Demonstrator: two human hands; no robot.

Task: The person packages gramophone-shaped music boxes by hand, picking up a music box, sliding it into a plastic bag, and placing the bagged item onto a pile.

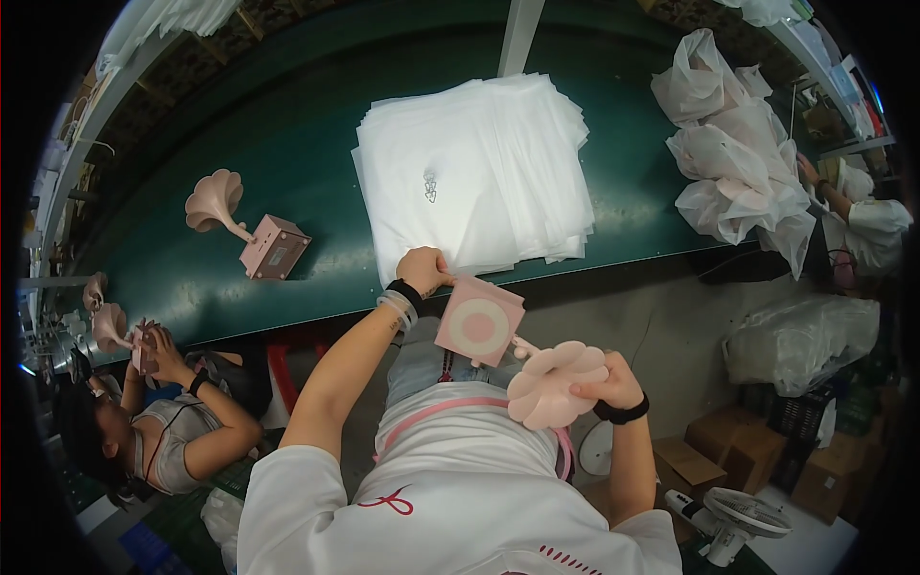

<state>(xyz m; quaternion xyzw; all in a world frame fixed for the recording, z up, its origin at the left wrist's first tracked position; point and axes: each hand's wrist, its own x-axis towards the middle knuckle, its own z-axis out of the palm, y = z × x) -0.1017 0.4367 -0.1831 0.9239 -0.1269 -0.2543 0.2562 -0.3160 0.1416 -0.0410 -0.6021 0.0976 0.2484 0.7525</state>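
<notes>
A pink gramophone-shaped piece is tilted in front of me, its square box (pixel 501 333) bearing a pale ring on the face. My right hand (pixel 613 385) grips the rim of its petal-edged horn (pixel 543 391), thumb over the front. At the box's upper left corner are the bent fingers of my left hand (pixel 424 268), which seem closed on that corner; the fingertips are partly hidden. Just beyond that hand lies a thick stack of white translucent bags (pixel 527 172), with a small cluster of dark printing on top.
On the green bench (pixel 326 134) another pink gramophone (pixel 275 247) stands at left. Bagged pieces (pixel 738 163) are heaped at right. A co-worker (pixel 182 422) handles a similar piece at lower left; another person (pixel 862 220) is far right. Cartons (pixel 738 436) and a white fan (pixel 743 517) are lower right.
</notes>
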